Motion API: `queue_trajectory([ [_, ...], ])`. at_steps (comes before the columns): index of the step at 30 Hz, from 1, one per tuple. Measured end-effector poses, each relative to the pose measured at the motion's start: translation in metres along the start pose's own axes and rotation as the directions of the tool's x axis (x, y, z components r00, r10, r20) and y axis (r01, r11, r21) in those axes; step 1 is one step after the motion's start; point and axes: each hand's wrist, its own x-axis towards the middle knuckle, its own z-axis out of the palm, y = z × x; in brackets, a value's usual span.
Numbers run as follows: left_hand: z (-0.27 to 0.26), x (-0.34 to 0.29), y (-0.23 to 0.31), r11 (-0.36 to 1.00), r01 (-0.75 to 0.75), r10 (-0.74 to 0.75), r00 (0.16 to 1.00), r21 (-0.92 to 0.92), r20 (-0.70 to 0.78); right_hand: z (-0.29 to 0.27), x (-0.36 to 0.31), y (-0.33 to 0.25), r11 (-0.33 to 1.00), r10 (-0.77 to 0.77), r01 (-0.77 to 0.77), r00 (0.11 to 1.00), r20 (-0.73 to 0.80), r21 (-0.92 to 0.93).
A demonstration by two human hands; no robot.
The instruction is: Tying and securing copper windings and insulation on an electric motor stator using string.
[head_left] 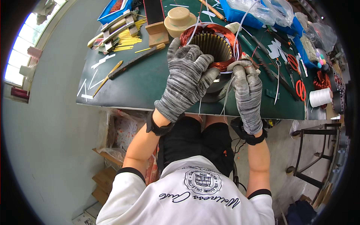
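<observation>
A motor stator (215,80) stands upright at the table's near edge, with reddish copper windings (223,30) ringing its top and yellow strips lining the slots of its bore. My left hand (185,77), in a grey striped knit glove, is curled over the near left side of the windings. At the near right of the rim, my right hand (246,84) wears the same kind of glove. Its thumb and fingers pinch together around thin copper wire (248,66); the exact grip is partly hidden. White sleeved leads (238,33) rise from the windings, and pale cord ends hang below.
The dark green table (138,88) carries a beige stepped cylinder (179,21), yellow strips (127,39) and a long dark blade tool (137,60). To the right lie red-handled scissors (300,90) and a white thread spool (320,98). Blue bins (245,17) line the back. A metal-framed stool (300,157) stands lower right.
</observation>
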Motion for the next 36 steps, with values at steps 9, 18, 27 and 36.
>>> queue_trajectory([
  [9,0.014,-0.004,-0.001,0.998,0.058,-0.056,0.992,0.018,-0.11,-0.002,0.023,-0.007,0.878,-0.123,0.097,0.992,-0.025,-0.468],
  [18,-0.014,0.005,-0.013,1.0,0.003,-0.005,0.989,0.014,0.148,-0.075,-0.031,-0.005,0.958,0.228,-0.259,0.948,-0.221,-0.123],
  [27,-0.014,0.1,-0.004,0.763,-0.626,0.556,0.763,0.162,0.329,-0.053,0.06,0.015,0.429,0.245,-0.285,0.95,0.193,0.857],
  [36,-0.017,0.082,-0.021,0.908,-0.332,0.175,0.853,0.253,0.492,-0.005,0.139,0.096,0.919,-0.394,0.368,0.856,0.335,0.142],
])
